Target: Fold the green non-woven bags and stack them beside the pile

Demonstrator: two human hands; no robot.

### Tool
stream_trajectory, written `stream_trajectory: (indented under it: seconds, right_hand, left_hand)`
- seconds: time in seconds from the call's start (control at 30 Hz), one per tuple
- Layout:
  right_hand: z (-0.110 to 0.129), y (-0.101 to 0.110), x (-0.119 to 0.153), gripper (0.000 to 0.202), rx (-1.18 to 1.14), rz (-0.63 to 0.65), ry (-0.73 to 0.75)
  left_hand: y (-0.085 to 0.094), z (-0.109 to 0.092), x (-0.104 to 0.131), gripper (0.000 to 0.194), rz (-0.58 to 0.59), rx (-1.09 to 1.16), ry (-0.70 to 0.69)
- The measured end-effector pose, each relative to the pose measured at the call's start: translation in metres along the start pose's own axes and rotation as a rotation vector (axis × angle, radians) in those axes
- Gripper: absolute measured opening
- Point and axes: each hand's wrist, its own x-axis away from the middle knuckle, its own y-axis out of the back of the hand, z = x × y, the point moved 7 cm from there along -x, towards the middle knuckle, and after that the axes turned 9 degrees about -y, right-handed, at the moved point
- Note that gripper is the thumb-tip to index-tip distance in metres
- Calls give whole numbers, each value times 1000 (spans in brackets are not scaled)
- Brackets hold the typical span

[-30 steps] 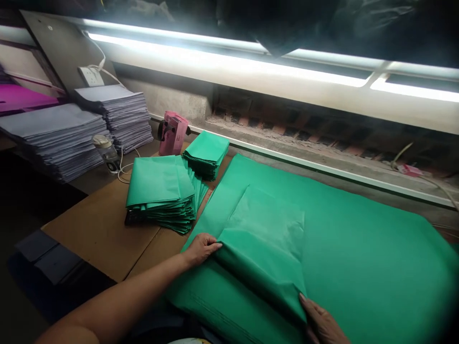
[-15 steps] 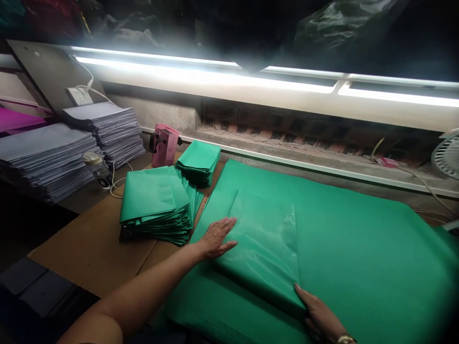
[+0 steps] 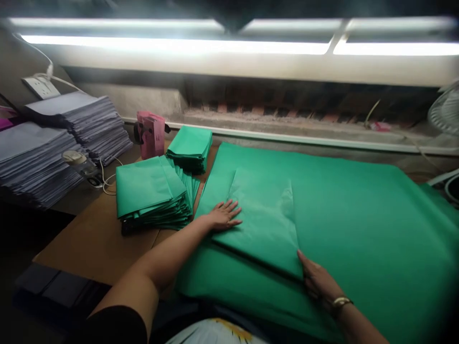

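A flat, glossy green folded sheet (image 3: pixel 265 215) lies on top of a wide stack of larger green sheets (image 3: pixel 351 215). My left hand (image 3: pixel 224 216) rests on its left edge, palm down with the fingers spread. At its near right corner is my right hand (image 3: pixel 317 277), thumb on top and the other fingers curled beneath, partly hidden. It pinches that corner, and a dark gap shows under the near edge. To the left sits a pile of folded green pieces (image 3: pixel 150 188), with a smaller green pile (image 3: pixel 190 145) behind it.
A pink box (image 3: pixel 151 134) stands behind the piles on the brown board (image 3: pixel 89 239). At far left are stacks of white sheets (image 3: pixel 96 124), a clear bottle (image 3: pixel 81 165) and a power strip (image 3: pixel 41 87). A white fan (image 3: pixel 446 110) is at the right edge.
My view has tilted down. My left hand has settled flatter with its fingers spread wider on the folded sheet. The sheet's near part looks smoother, and my right hand stays at its corner.
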Motion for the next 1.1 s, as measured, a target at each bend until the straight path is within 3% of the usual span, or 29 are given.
stream_trajectory:
  seconds: [0.03, 0.1, 0.17, 0.2, 0.23, 0.27, 0.33, 0.37, 0.4, 0.43, 0.47, 0.57, 0.63, 0.7, 0.77, 0.83, 0.9, 1.1]
  right_hand:
    - [1, 8, 4, 61, 70, -65, 26]
    - [11, 18, 16, 69, 295, -317, 159]
    - [29, -4, 37, 74, 497, -578, 357]
    - [39, -33, 49, 73, 582, -637, 480]
    - [47, -69, 58, 69, 622, -622, 573]
    - [56, -116, 67, 64, 758, -519, 736]
    - [61, -203, 83, 66, 979, -210, 1022]
    - [59, -226, 87, 69, 1029, -128, 1085]
    - [54, -235, 88, 71, 1065, -81, 1113]
    - [46, -229, 85, 72, 1085, -101, 1095]
    - [37, -210, 79, 71, 1097, -178, 1041]
    - [-2, -116, 63, 67, 1105, -529, 796]
    - [-28, -68, 61, 70, 1110, -661, 702]
    - [-43, -48, 61, 73, 1137, -682, 686]
    - [-41, -44, 52, 75, 1157, -667, 673]
    - [-21, -40, 27, 75, 1144, -655, 597]
    - [18, -28, -15, 73, 1095, -642, 484]
    - [176, 24, -157, 61, 853, -616, 312]
  left_hand:
    - [-2, 1, -1, 73, 2, -11, 6]
    - [-5, 3, -4, 75, 15, -25, 8]
    - [-7, 3, -4, 75, 30, -39, 11]
    - [-8, 3, -3, 75, 37, -49, 17]
    - [-8, 3, -3, 75, 43, -61, 23]
    - [-7, 4, -2, 75, 46, -75, 30]
    - [-5, 5, -3, 74, 48, -110, 36]
    - [-3, 5, -4, 73, 50, -127, 32]
    - [-2, 5, -5, 73, 54, -143, 27]
    - [-2, 2, -7, 74, 61, -156, 23]
    - [-2, -1, -7, 74, 69, -167, 34]
    - [-7, -21, 2, 73, 57, -210, 63]
    - [-19, -48, 20, 72, 59, -230, -80]
    - [-33, -69, 49, 74, 89, -230, -284]
    - [-39, -63, 78, 73, 77, -255, -286]
    - [-37, -43, 97, 68, 59, -292, -233]
    - [-31, -26, 105, 64, 54, -304, -234]
    - [-16, -18, 95, 68, 15, -233, -346]
